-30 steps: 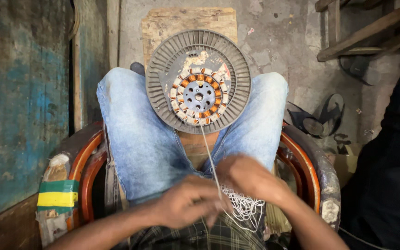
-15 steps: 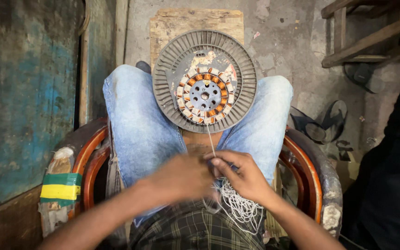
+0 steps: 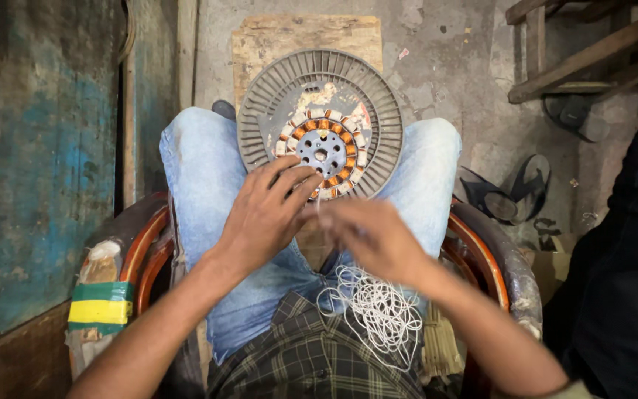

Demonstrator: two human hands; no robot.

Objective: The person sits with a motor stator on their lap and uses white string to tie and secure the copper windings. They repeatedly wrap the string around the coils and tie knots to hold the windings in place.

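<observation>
Two hands work at a motor disc (image 3: 320, 122) propped between the knees: left hand (image 3: 267, 214) spread on its copper coils, right hand (image 3: 371, 236) blurred, grip unclear, above white string (image 3: 378, 314).

The person's lap (image 3: 208, 185), in pale blue jeans, carries the work. A round grey fan motor housing (image 3: 320, 124) with a ribbed rim stands propped between the knees, its ring of copper-orange windings facing up (the lower edge is hidden behind the hands). Nearer the body than the housing, a loose tangle of white string (image 3: 378, 314) lies on the lap and on the checked shirt. The person sits in a chair (image 3: 485, 247) with curved, worn arms that flank the housing on either side. Beyond the housing, a wooden board (image 3: 304, 37) lies on the concrete floor (image 3: 452, 74), and to its right a dark sandal (image 3: 529, 181) rests on that floor.
</observation>
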